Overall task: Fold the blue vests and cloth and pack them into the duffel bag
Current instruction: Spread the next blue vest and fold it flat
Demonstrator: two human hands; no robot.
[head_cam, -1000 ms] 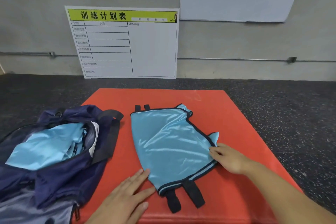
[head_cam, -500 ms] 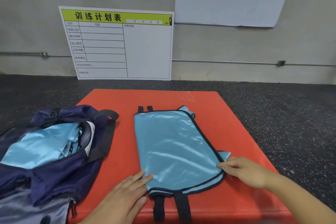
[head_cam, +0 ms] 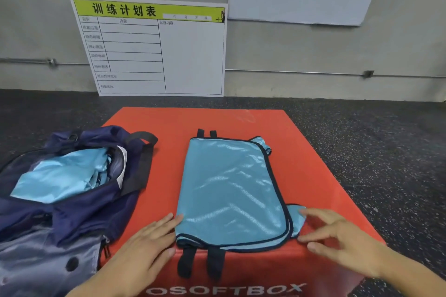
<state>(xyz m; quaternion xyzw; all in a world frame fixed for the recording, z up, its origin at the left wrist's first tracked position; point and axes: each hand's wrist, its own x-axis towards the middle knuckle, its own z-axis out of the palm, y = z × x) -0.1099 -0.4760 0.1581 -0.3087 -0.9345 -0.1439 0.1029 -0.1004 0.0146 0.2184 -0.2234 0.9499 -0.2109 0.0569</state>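
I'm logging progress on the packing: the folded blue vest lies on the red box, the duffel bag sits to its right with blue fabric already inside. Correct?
Not quite. In the head view the duffel bag sits to the left of the folded blue vest, not its right. The rest holds: the vest lies on the red box, and blue fabric already shows inside the bag.

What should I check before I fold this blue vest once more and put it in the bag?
1. Blue vest lies flat on the red soft box: ok.
2. Corner flap sticking out at the right edge is tucked in: not ok.
3. Left hand rests flat at the near left edge: ok.
4. Right hand has a grip on the vest: not ok, fingers spread beside it.
5. Duffel bag is open: ok, blue cloth shows inside.
6. Room left in the bag: cannot tell.
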